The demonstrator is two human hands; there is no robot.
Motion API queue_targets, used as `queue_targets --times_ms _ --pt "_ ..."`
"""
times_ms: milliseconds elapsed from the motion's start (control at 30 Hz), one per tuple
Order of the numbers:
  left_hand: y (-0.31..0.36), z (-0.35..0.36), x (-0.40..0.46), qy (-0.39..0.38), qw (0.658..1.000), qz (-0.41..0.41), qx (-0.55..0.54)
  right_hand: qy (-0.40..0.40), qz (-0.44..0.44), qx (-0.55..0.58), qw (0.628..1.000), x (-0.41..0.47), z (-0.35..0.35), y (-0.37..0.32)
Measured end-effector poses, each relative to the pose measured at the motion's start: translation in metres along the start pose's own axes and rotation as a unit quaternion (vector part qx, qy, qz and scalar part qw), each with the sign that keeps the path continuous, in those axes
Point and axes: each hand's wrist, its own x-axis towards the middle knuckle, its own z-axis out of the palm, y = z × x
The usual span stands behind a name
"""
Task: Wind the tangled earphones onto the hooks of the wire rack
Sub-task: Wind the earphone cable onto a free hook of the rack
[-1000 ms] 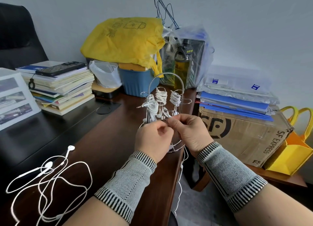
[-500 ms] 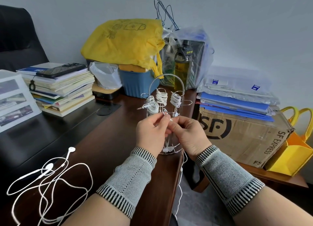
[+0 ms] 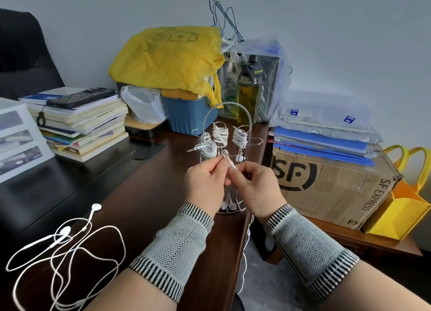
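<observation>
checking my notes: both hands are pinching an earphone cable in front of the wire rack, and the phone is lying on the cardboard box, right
Not quite. The phone lies on top of the stack of books at the left, not on the cardboard box; the head view shows it. The rest holds: the left hand and right hand both pinch an earphone cable in front of the wire rack.

An office: a dark wooden desk (image 3: 144, 194) with a cable port, a black chair (image 3: 25, 54) far left of the fingers (image 3: 224, 168), stacked books (image 3: 81, 124) beside it, blue folders (image 3: 321, 145) on a courier box (image 3: 333, 189) right of the fingers, and a drawer unit (image 3: 18, 138) at far left.
</observation>
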Motion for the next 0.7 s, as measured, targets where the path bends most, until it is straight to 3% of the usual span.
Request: queue_targets --times_ms 200,500,700 --pt "0.0022 -0.0023 0.0002 -0.035 0.999 -0.022 -0.014 0.029 -0.057 -0.057 0.996 0.0027 0.0002 0.0012" --pt "0.0020 0.0031 -0.0015 -0.008 1.000 -0.024 -0.017 0.061 -0.067 -0.141 0.986 0.0025 0.0065 0.0003" --pt "0.0058 0.0036 -0.0054 0.007 1.000 0.002 0.006 0.040 -0.081 -0.161 0.983 -0.0017 -0.0002 0.0000"
